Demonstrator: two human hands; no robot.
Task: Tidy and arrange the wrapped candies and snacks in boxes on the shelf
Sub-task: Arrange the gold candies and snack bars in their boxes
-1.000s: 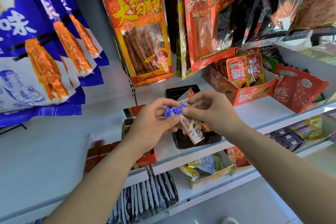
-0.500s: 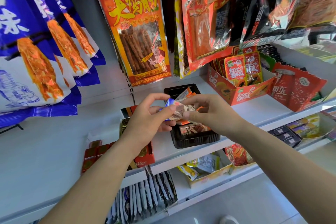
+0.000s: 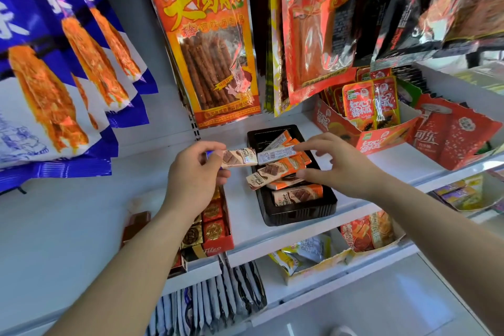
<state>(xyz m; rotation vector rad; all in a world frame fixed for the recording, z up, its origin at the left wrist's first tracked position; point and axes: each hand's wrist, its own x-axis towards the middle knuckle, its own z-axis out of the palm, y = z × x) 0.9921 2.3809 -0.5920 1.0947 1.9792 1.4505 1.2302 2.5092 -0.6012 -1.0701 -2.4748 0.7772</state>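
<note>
Candy bars (image 3: 283, 169), orange-and-cream wrappers, askew

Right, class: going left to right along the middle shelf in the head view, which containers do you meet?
Red chocolate box → black tray → orange snack box → red cola box.

Bare white shelf (image 3: 401, 163) lay open right of the black tray (image 3: 300, 214), as far as the red display box (image 3: 381, 142). A narrower strip ran between tray and red chocolate box (image 3: 221, 245), though the left hand (image 3: 196, 174), pinching a wrapped bar (image 3: 240, 157), hung over it. Hanging packets (image 3: 215, 49) crowded the back from above.
</note>
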